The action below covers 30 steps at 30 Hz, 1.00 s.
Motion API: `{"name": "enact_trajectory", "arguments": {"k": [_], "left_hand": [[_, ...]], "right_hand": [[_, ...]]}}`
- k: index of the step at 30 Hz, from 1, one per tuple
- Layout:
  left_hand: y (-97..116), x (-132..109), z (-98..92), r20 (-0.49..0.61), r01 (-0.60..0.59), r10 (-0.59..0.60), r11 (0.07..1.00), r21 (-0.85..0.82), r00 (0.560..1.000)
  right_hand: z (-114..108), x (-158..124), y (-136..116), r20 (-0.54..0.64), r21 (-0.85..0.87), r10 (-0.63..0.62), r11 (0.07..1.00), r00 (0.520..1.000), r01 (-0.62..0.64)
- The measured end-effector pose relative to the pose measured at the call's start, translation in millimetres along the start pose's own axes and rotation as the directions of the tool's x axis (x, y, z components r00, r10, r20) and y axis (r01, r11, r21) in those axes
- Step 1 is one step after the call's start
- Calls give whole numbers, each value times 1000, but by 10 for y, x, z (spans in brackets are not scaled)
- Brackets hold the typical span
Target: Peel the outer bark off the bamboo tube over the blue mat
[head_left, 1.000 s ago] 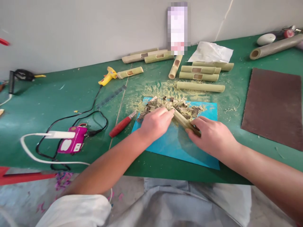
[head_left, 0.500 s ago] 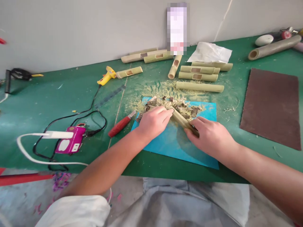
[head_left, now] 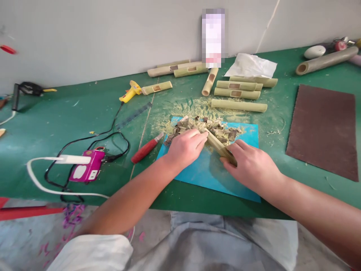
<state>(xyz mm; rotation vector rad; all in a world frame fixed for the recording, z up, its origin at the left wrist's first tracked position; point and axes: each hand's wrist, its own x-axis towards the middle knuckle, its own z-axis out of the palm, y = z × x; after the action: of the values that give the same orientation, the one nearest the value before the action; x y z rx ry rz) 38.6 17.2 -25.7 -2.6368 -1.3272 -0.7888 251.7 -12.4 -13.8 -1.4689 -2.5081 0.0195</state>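
Note:
A bamboo tube (head_left: 217,146) lies slanted over the blue sheet (head_left: 203,176), between my two hands. My left hand (head_left: 187,147) is closed at the tube's upper left end, fingertips pressed against it. The fingers of my right hand (head_left: 248,160) wrap round the lower right end. Behind my left hand is a heap of shavings and curled brown scraps (head_left: 222,131), partly covered by it. A red-handled knife (head_left: 145,150) rests to the left of the sheet, its blade toward the scraps.
Several cut bamboo tubes (head_left: 239,105) lie at the back, with white tissue (head_left: 251,66) over some. At the left are a yellow glue gun (head_left: 130,92) and a magenta power adapter (head_left: 90,165) with cables. A brown sheet (head_left: 323,131) lies right.
The view has shifted slightly, so the table items appear a little to the right and lower. Both hands keep their hold on the bamboo tube, with hardly any other movement.

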Motion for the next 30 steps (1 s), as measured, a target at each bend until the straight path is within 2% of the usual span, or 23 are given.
{"name": "enact_trajectory", "arguments": {"k": [5,10,15,20,25,30], "left_hand": [[164,-28,32,35,-156,157,987,-32,987],[95,-14,29,-4,-44,44,999,22,999],[165,-34,30,81,-134,138,990,-47,987],[99,-13,27,-2,-35,35,999,36,999],[187,-27,17,81,-148,155,985,-83,985],[105,-11,11,17,-28,28,1000,4,999]], "right_hand": [[-18,17,-6,77,3,29,1000,997,-29],[-23,24,-1,94,15,62,998,994,-63],[-2,8,14,99,33,38,999,994,-41],[2,8,19,79,40,47,998,996,-50],[3,11,28,41,49,6,999,999,-8],[-6,10,35,32,61,7,998,999,-9]]}}
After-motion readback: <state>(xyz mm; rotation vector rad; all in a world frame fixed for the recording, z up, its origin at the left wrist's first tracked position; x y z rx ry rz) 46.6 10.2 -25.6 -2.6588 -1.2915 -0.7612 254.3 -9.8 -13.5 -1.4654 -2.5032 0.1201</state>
